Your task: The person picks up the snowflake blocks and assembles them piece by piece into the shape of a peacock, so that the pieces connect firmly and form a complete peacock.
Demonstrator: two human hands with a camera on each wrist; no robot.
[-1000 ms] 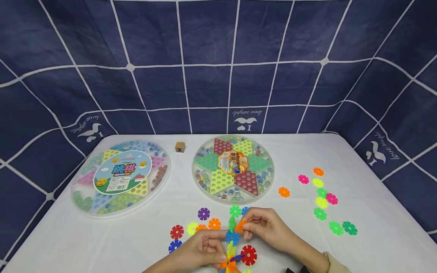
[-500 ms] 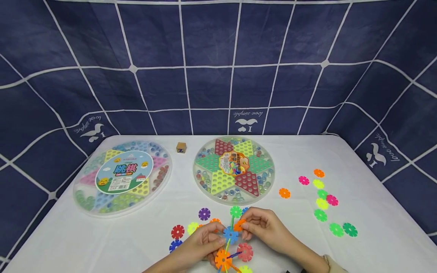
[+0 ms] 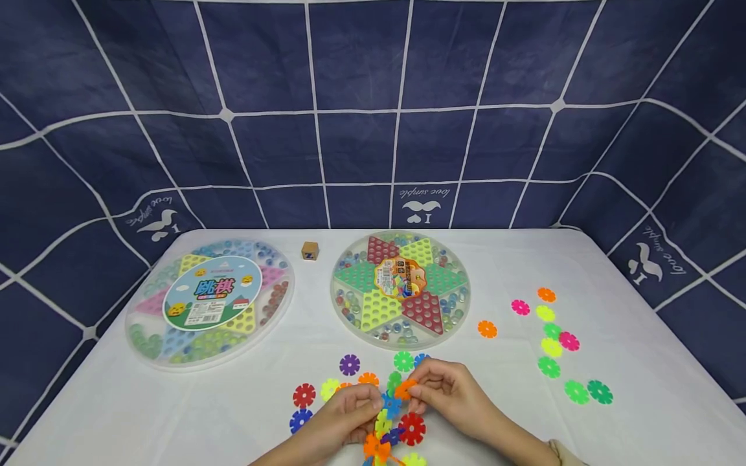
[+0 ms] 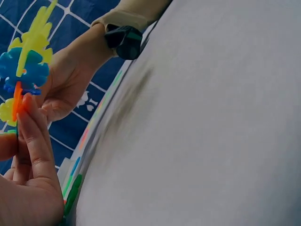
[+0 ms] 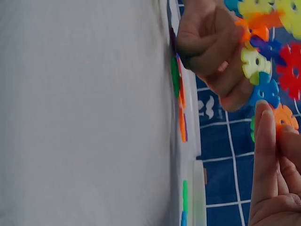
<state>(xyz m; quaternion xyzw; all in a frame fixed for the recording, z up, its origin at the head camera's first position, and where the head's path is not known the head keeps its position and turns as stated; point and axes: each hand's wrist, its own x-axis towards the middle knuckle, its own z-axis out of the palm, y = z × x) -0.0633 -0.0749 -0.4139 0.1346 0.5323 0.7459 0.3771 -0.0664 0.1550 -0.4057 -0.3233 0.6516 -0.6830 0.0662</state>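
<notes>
In the head view my left hand (image 3: pixel 344 417) pinches a linked build of notched plastic snowflake discs near its blue disc (image 3: pixel 392 406). Below the blue one hang a yellow disc (image 3: pixel 383 424), a purple disc (image 3: pixel 394 437), a red disc (image 3: pixel 412 429) and an orange disc (image 3: pixel 375 446). A green disc (image 3: pixel 394 383) stands on top. My right hand (image 3: pixel 449 391) pinches another orange disc (image 3: pixel 404 389) against the blue disc's upper right side. In the right wrist view that orange disc (image 5: pixel 284 117) touches the blue disc (image 5: pixel 264 93); whether their notches interlock I cannot tell.
Loose discs lie beyond the left hand, such as a red disc (image 3: pixel 304 395) and a purple disc (image 3: pixel 350 365). Several more, including a pink disc (image 3: pixel 569 341), spread at right. Two round marble board games (image 3: pixel 280 304) (image 3: pixel 344 323) and a wooden cube (image 3: pixel 310 251) stand farther back.
The build has turned in the left hand, so its discs face differently, and the left fingers have shifted slightly. The right hand keeps its orange disc beside the blue one.
</notes>
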